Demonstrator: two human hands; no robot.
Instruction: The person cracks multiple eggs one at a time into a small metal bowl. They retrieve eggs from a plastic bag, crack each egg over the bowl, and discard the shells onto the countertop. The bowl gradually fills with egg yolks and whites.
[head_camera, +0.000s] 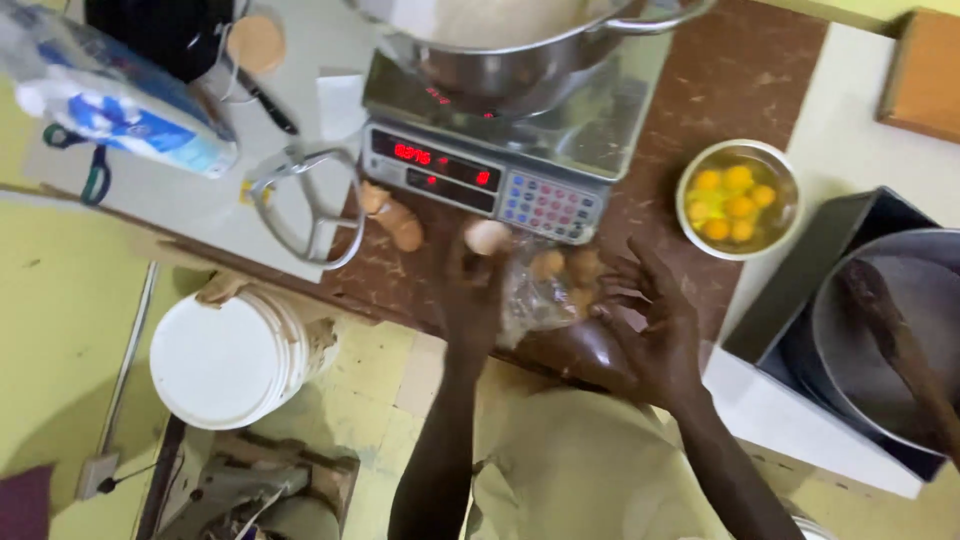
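Two hands reach over the brown bench (740, 90). The left hand (472, 290) holds a pale egg (487, 236) up in its fingers (462, 268), just in front of the grey scale (500, 150). The right hand (650, 320) has its fingers (620, 275) spread wide and holds nothing; it rests at the edge of a clear plastic bag (545, 285) with more brown eggs inside. That bag lies between the two hands, touching the right one. Broken eggshells (392, 215) lie on the bench to the left of the held egg, next to a metal mixer paddle (310, 205). The scale has red glowing numbers and a patch of small coloured buttons, and a big shiny metal pot (520, 50) sits on top of it. A small round bowl (738, 198) with many yellow yolks stands to the right, well apart from the egg. At the far left top, a soft white and blue package (120, 115) lies on a pale sheet, with scissors (85, 165) beside it. On the right, a round grey pan (890, 340) holds a wooden spoon (900, 350). Below the bench, a white bucket (225, 360) with a lid stands on the yellow floor (60, 320).
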